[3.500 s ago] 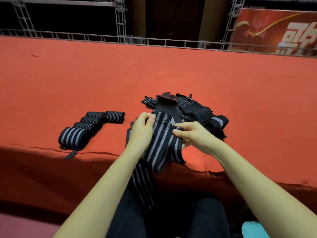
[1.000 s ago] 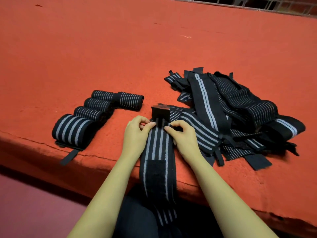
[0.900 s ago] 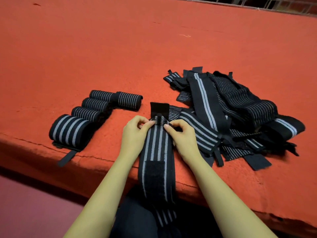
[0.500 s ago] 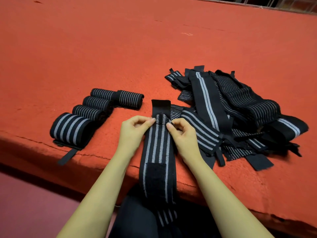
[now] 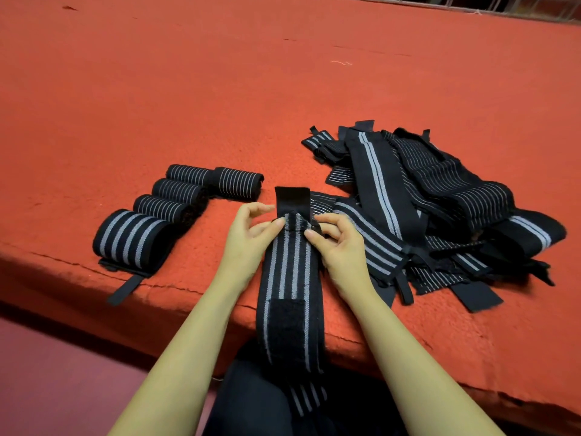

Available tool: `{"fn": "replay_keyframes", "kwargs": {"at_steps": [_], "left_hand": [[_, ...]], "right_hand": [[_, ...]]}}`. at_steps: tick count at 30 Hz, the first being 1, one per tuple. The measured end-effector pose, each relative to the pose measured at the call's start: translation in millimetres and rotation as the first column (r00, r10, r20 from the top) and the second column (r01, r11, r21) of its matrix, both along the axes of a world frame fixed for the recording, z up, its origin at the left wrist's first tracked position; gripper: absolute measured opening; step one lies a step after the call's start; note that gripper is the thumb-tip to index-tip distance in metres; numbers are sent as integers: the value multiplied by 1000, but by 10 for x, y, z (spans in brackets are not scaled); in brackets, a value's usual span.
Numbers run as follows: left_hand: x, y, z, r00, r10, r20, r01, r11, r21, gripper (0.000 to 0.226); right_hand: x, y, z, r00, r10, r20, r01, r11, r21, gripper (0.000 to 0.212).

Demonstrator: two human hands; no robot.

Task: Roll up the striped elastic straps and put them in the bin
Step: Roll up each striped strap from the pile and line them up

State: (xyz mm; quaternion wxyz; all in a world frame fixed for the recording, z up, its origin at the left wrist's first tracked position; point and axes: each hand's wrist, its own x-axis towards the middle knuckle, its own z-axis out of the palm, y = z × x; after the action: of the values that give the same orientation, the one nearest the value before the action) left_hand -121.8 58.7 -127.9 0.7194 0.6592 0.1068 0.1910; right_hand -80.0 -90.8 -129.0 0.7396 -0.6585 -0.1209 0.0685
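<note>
Head view. A striped strap (image 5: 287,278) lies flat on the red carpeted ledge (image 5: 220,89), running from twelve o'clock to six o'clock. Its plain black tab (image 5: 292,198) is at the far end and its near part hangs over the ledge edge toward the person's lap. The left hand (image 5: 248,237) and right hand (image 5: 339,247) each pinch the strap just below the tab, thumb against forefinger, with the other fingers loosely curled; the fabric bunches slightly between them. Judged step: forming the first turn of the roll.

Finished rolls (image 5: 132,236) sit in a row at nine to ten o'clock of the hands. A loose pile of unrolled straps (image 5: 424,209) lies at two to three o'clock, with one strap just beside the right wrist. No bin is in view.

Likely faults:
- An uneven first fold would make the roll wind into a cone.
- A slackened pinch would let the elastic spring open.
- The hanging tail's weight may drag the strap off line.
- The hook-and-loop patch (image 5: 287,328) may snag neighbouring fabric when it reaches the roll.
</note>
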Motion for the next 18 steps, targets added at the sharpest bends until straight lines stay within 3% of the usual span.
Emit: {"fn": "replay_keyframes", "kwargs": {"at_steps": [3,9,13,18], "left_hand": [[28,-5,15,995,-51,-85,50,999,-15,43],[34,-12,-19,994,-92,-62,93,996,8,23],[15,8,-4,987,-147,-69,145,989,-41,29],[59,63,86,938,-311,-151,294,947,-128,32]], "right_hand": [[0,2,-4,1000,2,17,-1,999,-49,19],[6,5,-20,999,29,18,-27,993,-112,10],[-10,8,-8,989,83,122,-61,982,-177,7],[-13,-7,13,989,134,62,-123,981,-153,15]]}}
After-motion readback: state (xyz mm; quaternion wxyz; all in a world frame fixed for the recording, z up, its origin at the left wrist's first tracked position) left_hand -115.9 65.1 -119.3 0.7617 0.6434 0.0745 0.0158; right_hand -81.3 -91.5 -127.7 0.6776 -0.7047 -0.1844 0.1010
